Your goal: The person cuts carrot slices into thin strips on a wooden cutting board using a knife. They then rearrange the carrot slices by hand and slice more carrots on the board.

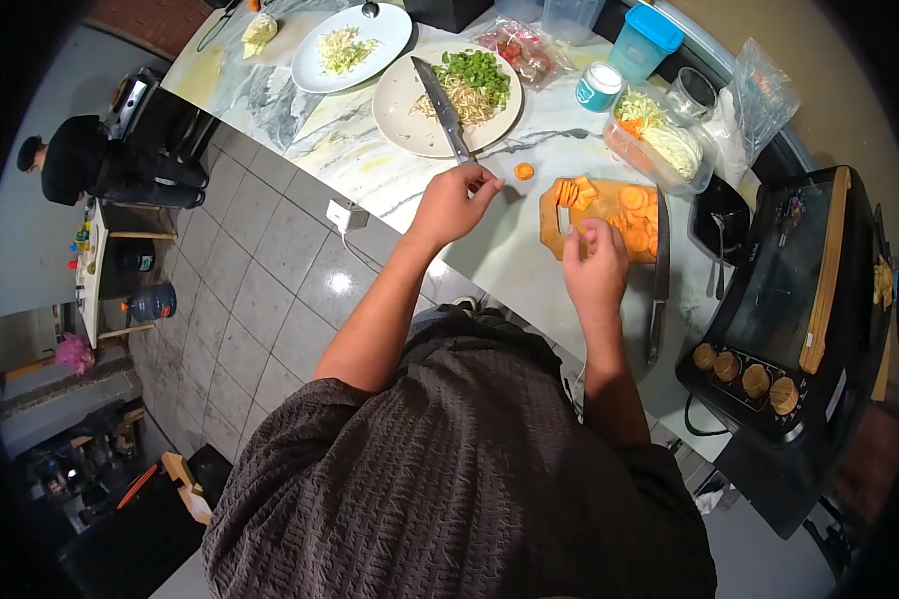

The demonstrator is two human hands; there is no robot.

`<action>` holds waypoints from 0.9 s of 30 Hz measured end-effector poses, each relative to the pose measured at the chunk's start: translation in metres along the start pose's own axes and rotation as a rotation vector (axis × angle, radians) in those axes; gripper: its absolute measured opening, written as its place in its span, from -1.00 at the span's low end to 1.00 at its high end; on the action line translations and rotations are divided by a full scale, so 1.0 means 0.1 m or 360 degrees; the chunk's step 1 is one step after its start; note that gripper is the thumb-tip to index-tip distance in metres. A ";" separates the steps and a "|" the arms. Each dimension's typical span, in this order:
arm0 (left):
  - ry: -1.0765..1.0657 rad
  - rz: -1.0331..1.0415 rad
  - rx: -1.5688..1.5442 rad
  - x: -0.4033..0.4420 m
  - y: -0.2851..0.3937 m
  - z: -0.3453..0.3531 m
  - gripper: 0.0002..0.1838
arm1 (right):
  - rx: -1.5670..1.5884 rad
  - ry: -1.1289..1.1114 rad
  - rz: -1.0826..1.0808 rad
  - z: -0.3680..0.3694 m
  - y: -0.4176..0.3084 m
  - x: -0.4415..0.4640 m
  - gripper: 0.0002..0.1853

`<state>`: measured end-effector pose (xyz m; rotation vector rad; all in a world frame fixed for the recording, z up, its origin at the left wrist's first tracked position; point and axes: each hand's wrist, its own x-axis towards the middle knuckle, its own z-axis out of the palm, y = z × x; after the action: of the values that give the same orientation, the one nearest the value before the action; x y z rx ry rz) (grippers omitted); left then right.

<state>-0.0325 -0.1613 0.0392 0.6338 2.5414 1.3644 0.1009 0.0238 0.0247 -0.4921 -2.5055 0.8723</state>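
Observation:
My left hand (456,208) is closed beside the near rim of a beige plate (395,112). A large knife (443,100) rests across this plate, its handle end reaching my left fingers; whether they grip it is hidden. Chopped greens (474,75) and bean sprouts (477,108) lie on the plate. My right hand (597,262) hovers at the near side of a wooden cutting board (551,232), fingers curled together; anything inside them is hidden. Carrot slices (634,215) cover much of the board. A single carrot slice (524,172) lies on the counter between plate and board.
A second knife (659,285) lies right of the board. Beyond it are a black bowl (719,215) and a toaster oven (779,290). A plastic container (694,180) holds shredded vegetables. A white plate (315,75) stands far left. Another person (95,165) is across the room.

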 end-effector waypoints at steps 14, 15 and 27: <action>-0.0283 0.0648 0.0250 0.34 0.25 0.65 -0.81 | -0.0450 0.0211 0.0267 -0.21 0.52 -0.20 -0.63; -0.0217 0.0802 0.0309 0.37 0.30 0.72 -0.82 | -0.0383 0.0144 0.0334 -0.23 0.53 -0.18 -0.62; -0.0455 0.0882 0.0750 0.58 0.50 1.42 -0.78 | -0.0582 -0.0313 0.0516 -0.24 0.50 0.10 -0.54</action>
<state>-0.0191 -0.0049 0.0034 1.5838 2.5446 0.6898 0.1139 0.0773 0.0126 -0.9976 -2.8302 0.5913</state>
